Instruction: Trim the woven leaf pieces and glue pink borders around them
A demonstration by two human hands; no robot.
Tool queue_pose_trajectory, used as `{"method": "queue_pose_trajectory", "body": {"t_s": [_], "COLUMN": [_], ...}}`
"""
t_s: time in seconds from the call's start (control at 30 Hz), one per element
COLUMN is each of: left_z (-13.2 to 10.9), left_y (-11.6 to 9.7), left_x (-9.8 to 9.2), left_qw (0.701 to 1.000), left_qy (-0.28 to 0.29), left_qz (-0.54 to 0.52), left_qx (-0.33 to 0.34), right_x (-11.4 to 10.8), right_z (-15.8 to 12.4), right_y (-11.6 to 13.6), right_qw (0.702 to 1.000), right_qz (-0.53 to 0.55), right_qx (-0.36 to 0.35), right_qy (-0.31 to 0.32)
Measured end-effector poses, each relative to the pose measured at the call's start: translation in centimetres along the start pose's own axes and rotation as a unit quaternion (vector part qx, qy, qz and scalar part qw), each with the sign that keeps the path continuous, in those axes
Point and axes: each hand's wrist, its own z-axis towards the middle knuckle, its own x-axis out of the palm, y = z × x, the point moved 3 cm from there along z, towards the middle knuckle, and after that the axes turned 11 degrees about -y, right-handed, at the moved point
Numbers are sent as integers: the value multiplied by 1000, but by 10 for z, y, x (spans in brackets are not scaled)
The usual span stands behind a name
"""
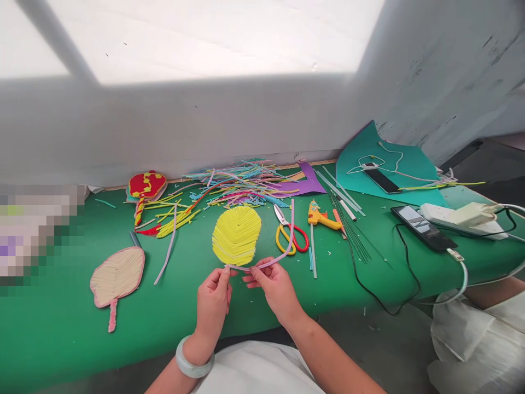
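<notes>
A light purple pipe cleaner runs between my two hands, with its free end curving up past the scissors. My left hand pinches one end of it at the bottom edge of a yellow leaf-shaped panel, which is covered with rows of yellow pipe cleaners. Farther along the strand, my right hand closes thumb and fingers on it. The panel lies on the green tabletop. Just right of it are scissors with one red and one yellow handle.
A cream fan and a red-yellow fan lie left; another light purple pipe cleaner is near. Behind is a pipe cleaner pile. Right are a glue gun, green wires, phones and a power strip.
</notes>
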Motion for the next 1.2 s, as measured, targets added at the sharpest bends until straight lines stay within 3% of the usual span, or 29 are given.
{"method": "queue_pose_trajectory", "body": {"t_s": [1.2], "left_z": [3], "left_y": [5], "left_x": [0], "left_qw": [1000], "left_qy": [3], "left_qz": [22], "left_qx": [1], "right_x": [-2], "right_z": [-1], "right_y": [-1], "right_qw": [1000], "right_qz": [-13], "right_qx": [-6], "right_qy": [3]}}
